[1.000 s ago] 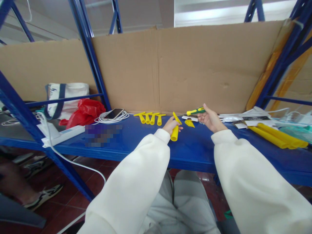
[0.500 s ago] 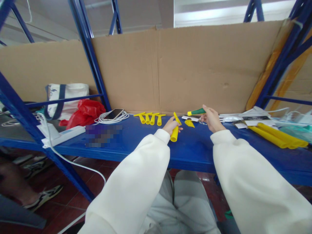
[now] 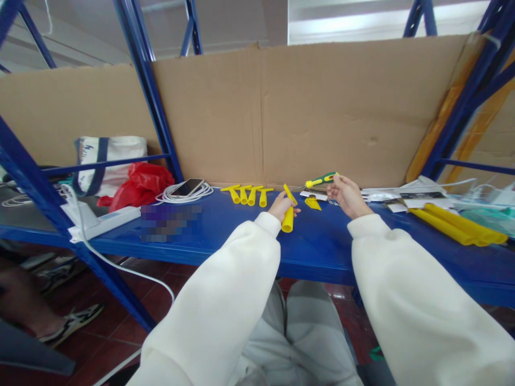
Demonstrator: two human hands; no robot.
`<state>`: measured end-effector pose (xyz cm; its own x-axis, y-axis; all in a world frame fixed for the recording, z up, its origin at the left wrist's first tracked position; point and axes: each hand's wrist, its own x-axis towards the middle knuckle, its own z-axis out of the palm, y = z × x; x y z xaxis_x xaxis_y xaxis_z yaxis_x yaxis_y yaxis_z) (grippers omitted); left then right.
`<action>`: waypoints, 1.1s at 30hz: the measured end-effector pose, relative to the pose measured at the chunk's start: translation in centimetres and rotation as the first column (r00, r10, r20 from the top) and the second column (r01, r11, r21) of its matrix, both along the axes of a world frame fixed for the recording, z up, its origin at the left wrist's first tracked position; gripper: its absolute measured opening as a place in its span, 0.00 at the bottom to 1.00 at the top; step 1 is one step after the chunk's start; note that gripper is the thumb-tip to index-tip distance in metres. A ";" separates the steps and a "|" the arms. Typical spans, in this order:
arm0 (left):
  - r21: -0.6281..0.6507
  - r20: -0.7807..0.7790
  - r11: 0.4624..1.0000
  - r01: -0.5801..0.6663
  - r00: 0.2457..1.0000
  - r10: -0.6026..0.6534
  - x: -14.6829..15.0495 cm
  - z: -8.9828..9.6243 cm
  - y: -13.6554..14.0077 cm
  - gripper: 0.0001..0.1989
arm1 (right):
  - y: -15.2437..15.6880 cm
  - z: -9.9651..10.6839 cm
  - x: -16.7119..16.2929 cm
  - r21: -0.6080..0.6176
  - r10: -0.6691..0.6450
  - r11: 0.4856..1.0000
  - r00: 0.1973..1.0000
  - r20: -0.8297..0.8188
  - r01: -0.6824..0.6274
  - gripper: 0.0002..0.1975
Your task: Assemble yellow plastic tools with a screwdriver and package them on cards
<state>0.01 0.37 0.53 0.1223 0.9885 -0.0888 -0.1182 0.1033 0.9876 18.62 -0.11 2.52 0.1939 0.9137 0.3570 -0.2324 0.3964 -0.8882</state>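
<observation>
My left hand is closed round a yellow T-shaped scraper-like piece, its hollow round handle pointing toward me. In my right hand, the fingertips pinch the back end of a green and yellow screwdriver. Its thin shaft reaches left to the crosspiece of the yellow piece; whether the tip sits in a screw is too small to tell. Between the hands, small yellow flat parts lie on the blue shelf. Several similar yellow T-shaped pieces stand in a row to the left.
Yellow tubes lie at the right beside paper packets. A coiled white cable with a phone, a white power strip and a red bag are at the left. Cardboard walls the back.
The screwdriver has turned, showing more yellow on its handle, and shifted slightly left. My right fingers have moved back to its end. The yellow piece in my left hand has barely moved.
</observation>
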 end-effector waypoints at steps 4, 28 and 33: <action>0.012 -0.013 1.000 -0.002 1.000 0.002 0.0 0.0 0.0 0.40 | 0.4 -0.2 0.1 0.002 -0.078 0.997 0.997 -0.028 0.078 0.18; 0.035 -0.068 0.999 0.007 0.998 -0.004 0.1 0.2 -0.3 0.38 | 0.5 -0.2 0.3 -0.042 -0.090 0.995 0.994 -0.060 0.088 0.18; 0.025 -0.089 1.000 0.007 0.996 -0.005 0.1 0.2 -0.4 0.39 | 0.3 -0.1 0.2 -0.047 -0.110 0.993 0.990 -0.088 0.106 0.19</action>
